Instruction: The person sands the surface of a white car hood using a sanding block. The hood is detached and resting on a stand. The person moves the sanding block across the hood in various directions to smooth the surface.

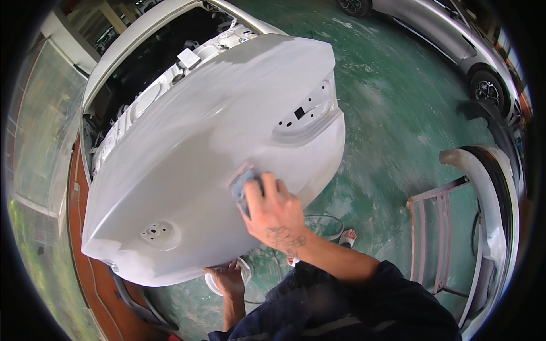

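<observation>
A car's boot lid (187,148), pale grey with dull, scuffed patches, spreads before me. My right hand (277,213) is closed round a blue-grey sanding block (245,184) and presses it to the middle of the panel. A small pinkish patch (240,171) shows at the block's far edge. Lower left, my left hand (227,279) touches the lid's near lower edge with its fingers apart; the edge partly hides the fingertips. Just behind that hand is a round white container (248,271), mostly covered by it.
Beyond the lid lies the open car body (170,79). At right, a pinkish metal stand (441,238) and a bumper (500,227) rest on the green floor (387,125). A silver car (449,34) is parked far right. A hose (324,216) curls near my feet.
</observation>
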`<state>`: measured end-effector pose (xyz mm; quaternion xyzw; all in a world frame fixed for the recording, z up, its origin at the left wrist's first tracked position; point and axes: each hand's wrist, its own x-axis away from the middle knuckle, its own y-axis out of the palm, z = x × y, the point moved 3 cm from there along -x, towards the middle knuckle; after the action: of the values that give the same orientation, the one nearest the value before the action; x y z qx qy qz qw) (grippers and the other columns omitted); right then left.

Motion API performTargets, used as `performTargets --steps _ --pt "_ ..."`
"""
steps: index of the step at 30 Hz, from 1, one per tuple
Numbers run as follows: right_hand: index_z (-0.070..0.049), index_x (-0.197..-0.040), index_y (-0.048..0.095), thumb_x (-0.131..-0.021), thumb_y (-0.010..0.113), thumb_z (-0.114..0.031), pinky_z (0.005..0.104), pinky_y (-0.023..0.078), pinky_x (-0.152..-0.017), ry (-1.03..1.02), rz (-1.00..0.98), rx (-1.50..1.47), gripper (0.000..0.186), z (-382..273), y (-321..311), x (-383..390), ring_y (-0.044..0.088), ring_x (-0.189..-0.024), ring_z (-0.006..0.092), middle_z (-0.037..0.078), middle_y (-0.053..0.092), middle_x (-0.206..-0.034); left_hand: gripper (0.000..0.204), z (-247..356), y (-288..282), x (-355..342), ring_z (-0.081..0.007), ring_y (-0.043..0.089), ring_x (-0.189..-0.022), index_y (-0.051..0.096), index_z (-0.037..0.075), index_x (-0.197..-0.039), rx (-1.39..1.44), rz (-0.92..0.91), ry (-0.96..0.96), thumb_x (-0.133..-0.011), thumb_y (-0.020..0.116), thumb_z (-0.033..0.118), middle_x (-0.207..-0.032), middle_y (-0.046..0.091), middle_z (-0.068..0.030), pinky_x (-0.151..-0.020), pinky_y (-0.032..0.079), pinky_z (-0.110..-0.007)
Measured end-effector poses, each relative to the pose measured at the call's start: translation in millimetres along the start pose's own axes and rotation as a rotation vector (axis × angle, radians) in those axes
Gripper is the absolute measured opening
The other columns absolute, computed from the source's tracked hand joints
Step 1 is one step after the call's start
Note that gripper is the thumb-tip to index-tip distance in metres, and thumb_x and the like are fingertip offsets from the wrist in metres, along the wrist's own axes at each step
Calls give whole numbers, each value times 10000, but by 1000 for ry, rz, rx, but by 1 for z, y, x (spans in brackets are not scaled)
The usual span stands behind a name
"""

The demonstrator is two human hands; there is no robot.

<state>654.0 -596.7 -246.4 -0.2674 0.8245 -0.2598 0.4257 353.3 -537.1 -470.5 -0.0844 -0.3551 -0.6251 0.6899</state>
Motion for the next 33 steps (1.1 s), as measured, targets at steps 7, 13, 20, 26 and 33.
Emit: performTargets --steps 7,13,20,26,33 --pt "-77 -1099 581 -763 861 -201 424 596 -567 -2 -12 -22 455 18 0 8 669 -762 329 149 548 -1008 971 6 -1 2 -333 464 -1446 309 175 -1647 -22 19 -38 -971 387 868 -1611 433 -65 -1066 384 -411" --pt "-72 -1138 567 -789 858 -194 489 590 -605 310 69 28 470 81 -22 -21 676 -792 393 159 552 -1043 864 4 -2 -1 -314 534 -1359 364 224 -1613 20 4 10 -996 406 827 -1531 500 -39 -892 450 -346" --pt "-71 -1160 646 -705 842 -176 365 581 -547 -213 42 -4 506 -13 33 44 645 -720 282 164 596 -1096 785 7 22 8 -211 624 -1089 545 195 -1425 124 82 -86 -987 413 833 -1282 620 -5 -769 474 -304" --pt "-76 -1195 612 -777 864 -191 441 597 -617 80 135 -106 501 52 1 22 697 -787 352 168 595 -1118 796 12 12 10 -225 640 -1081 506 196 -1453 37 47 -86 -970 463 827 -1289 618 -19 -758 488 -305" --pt "-67 -1214 588 -774 860 -197 450 596 -596 312 194 15 534 79 -4 20 680 -802 347 159 581 -1074 815 16 3 6 -311 607 -1254 419 226 -1550 -12 -109 -88 -975 493 799 -1483 538 -64 -873 529 -371"
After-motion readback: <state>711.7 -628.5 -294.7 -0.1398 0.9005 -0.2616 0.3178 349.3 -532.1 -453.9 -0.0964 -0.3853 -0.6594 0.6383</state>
